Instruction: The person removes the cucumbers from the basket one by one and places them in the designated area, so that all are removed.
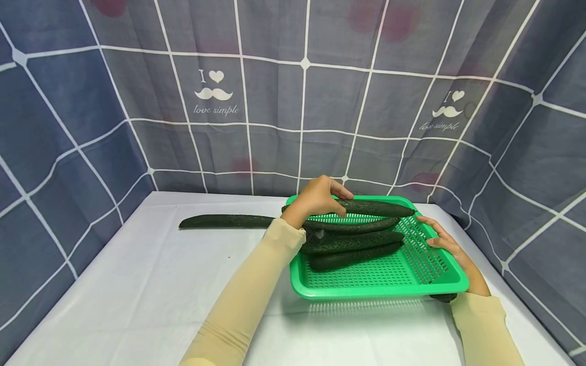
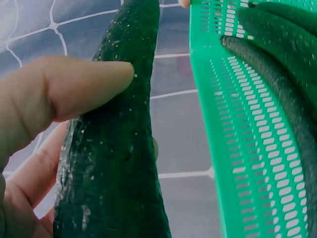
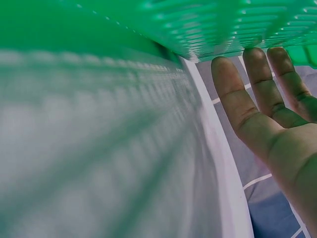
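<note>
My left hand (image 1: 320,198) grips a long dark green cucumber (image 1: 371,207) and holds it level over the back of a green slotted basket (image 1: 380,291). In the left wrist view my thumb (image 2: 74,89) presses on that cucumber (image 2: 114,148) beside the basket wall (image 2: 237,148). Three more cucumbers (image 1: 352,241) lie side by side in the basket. My right hand (image 1: 446,244) rests with straight fingers against the basket's right rim. The right wrist view shows those fingers (image 3: 257,94) reaching under the basket's edge (image 3: 198,25).
Another cucumber (image 1: 224,221) lies on the white table (image 1: 137,284), left of the basket. A blue-grey checked cloth (image 1: 302,101) closes the table in at the back and on both sides.
</note>
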Action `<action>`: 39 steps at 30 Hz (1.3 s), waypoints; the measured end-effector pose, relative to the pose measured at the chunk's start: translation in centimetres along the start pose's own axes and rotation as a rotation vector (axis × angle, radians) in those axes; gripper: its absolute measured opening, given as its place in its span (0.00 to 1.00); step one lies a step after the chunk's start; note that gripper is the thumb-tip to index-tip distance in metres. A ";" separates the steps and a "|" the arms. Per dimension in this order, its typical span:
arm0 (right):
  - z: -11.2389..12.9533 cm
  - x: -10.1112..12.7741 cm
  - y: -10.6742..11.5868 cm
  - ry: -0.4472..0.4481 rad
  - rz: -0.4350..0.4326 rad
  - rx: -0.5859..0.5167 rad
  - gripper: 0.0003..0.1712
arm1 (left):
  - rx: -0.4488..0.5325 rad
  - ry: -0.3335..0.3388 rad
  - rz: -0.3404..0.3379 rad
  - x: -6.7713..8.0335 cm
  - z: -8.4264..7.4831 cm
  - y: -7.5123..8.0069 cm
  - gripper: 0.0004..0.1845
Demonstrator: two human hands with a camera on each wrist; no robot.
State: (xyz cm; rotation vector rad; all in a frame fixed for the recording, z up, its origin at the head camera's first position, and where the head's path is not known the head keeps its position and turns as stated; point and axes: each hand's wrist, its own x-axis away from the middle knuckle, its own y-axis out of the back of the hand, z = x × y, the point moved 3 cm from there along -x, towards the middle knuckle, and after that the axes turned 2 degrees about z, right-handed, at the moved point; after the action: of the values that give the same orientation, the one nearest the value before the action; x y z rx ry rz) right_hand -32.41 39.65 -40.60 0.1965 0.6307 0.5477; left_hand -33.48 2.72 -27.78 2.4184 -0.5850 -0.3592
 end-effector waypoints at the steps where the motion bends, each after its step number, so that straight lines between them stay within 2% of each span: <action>1: 0.0 0.0 -0.1 -0.002 0.015 -0.053 0.49 | -0.005 0.000 -0.001 0.2 0.1 0.3 0.21; 6: 0.2 -0.1 -0.3 -0.030 0.078 -0.312 0.47 | -0.010 -0.004 -0.023 1.2 0.4 1.5 0.22; 9: 0.3 -0.2 -0.4 -0.028 0.093 -0.359 0.47 | -0.017 -0.010 -0.036 1.7 0.8 2.2 0.22; 16: 0.5 0.1 -0.4 -0.071 0.077 -0.353 0.45 | -0.042 -0.010 -0.051 2.7 2.2 3.5 0.21; 22: 0.5 0.2 -0.5 -0.086 0.097 -0.424 0.45 | -0.039 -0.024 -0.059 3.6 3.1 4.6 0.22; 25: 0.5 0.2 -0.5 -0.087 0.085 -0.411 0.45 | -0.038 -0.028 -0.063 4.0 3.5 5.1 0.23; 29: 0.5 0.2 -0.4 -0.079 0.044 -0.313 0.45 | -0.035 -0.023 -0.072 4.6 4.2 5.7 0.23; 32: 0.6 0.2 -0.4 -0.079 0.044 -0.310 0.45 | -0.028 -0.014 -0.081 5.0 4.8 6.1 0.23; 39: 0.9 0.6 -0.8 -0.134 0.135 -0.606 0.43 | -0.026 0.008 -0.108 6.1 6.0 6.8 0.23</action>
State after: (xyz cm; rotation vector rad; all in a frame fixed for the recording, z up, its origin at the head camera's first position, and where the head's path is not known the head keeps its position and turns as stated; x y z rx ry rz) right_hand -31.12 39.28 -40.42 -0.2957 0.3009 0.8235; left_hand -32.70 -8.17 -28.87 2.4313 -0.4441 -0.3992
